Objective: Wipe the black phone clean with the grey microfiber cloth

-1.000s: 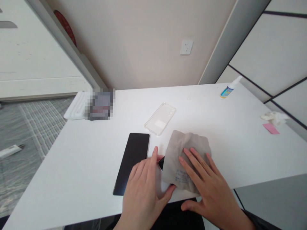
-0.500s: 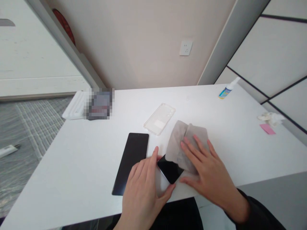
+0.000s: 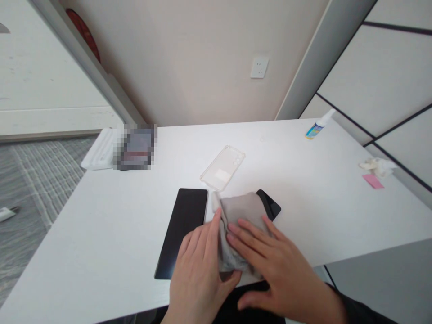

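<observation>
**Cloth swallows the phone, one corner left showing**

The black smartphone (image 3: 270, 203) had swung round since the last look: its glossy corner, poking out at the lower left of the cloth a moment earlier, was gone, and now a corner stuck out at the upper right. The rest of it lay hidden inside the grey microfiber cloth (image 3: 238, 216), folded over it on the white table (image 3: 101, 238).

The right hand (image 3: 272, 263) came down flat on top, its fingers (image 3: 249, 240) spread and pressing into the cloth, with the thumb low near the table's front edge. Over on the other side, the left hand (image 3: 199, 265) stood against the cloth's left fold, fingers (image 3: 207, 234) slightly apart and fingertips touching the fabric, no clear pinch on show.

Just beside that hand lay a flat black phone-shaped slab (image 3: 182, 229), its right edge almost at the cloth. Further back sat a clear phone case (image 3: 222, 168), well apart from the hands. At the far end of the table stood a small spray bottle (image 3: 315, 130), with crumpled tissue (image 3: 376, 166) and a pink note (image 3: 373, 181) off to the right. A white tray (image 3: 97, 150) and a blurred object (image 3: 137, 148) sat at the back left.
</observation>
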Available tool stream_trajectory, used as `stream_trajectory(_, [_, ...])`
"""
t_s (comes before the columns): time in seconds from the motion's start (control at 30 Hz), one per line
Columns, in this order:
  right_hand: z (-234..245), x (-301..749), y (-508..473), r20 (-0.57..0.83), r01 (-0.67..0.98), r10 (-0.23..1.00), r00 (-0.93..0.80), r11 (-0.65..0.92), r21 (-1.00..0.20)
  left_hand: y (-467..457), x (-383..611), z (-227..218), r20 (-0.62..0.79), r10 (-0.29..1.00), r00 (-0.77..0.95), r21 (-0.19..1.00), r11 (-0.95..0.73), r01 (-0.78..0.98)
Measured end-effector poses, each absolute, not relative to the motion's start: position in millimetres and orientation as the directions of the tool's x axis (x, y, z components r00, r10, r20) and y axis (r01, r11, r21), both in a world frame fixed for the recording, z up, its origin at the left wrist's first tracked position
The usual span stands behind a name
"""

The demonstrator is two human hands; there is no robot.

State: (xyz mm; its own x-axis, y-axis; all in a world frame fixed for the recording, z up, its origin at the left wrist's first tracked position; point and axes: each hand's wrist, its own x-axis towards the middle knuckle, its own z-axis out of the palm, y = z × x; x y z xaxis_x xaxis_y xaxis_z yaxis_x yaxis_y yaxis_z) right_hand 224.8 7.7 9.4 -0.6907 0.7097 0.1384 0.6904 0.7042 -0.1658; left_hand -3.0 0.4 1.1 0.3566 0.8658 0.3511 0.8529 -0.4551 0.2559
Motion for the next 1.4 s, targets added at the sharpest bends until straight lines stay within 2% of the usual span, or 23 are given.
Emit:
stream_trajectory(0.13, [10,236,12,0.203,0.843,0.833,-0.514,0.535,-0.062,3,-1,2,0.351,0.873,0.337,0.294,-0.445,0.846])
stream_trajectory(0.3, [10,234,4,0.184,0.656,0.659,-0.729,0.750,-0.086,3,-1,0,0.360,0.862,0.357,0.245,-0.457,0.855])
stream_trajectory(0.47, [8,247,9,0.220,0.809,0.792,-0.569,0.588,-0.022,2,-1,-1,0.352,0.867,0.353,0.249,-0.450,0.857])
stream_trajectory(0.6, [5,253,0,0.193,0.709,0.701,-0.687,0.704,-0.034,2,0,0,0.337,0.868,0.364,0.245,-0.454,0.856])
stream_trajectory(0.77, [2,270,-1,0.248,0.807,0.783,-0.571,0.591,-0.010,3,0,1,0.351,0.860,0.371,0.234,-0.464,0.854])
stream_trajectory(1.03, [-5,267,-4,0.259,0.815,0.790,-0.556,0.580,-0.020,0,-3,2,0.351,0.858,0.376,0.231,-0.468,0.853])
stream_trajectory(1.23, [-8,264,-9,0.235,0.820,0.790,-0.566,0.569,0.064,4,1,4,0.340,0.867,0.364,0.286,-0.464,0.838])
stream_trajectory(1.4, [-8,260,-12,0.234,0.834,0.802,-0.549,0.545,0.087,1,-1,3,0.341,0.870,0.356,0.391,-0.476,0.787])
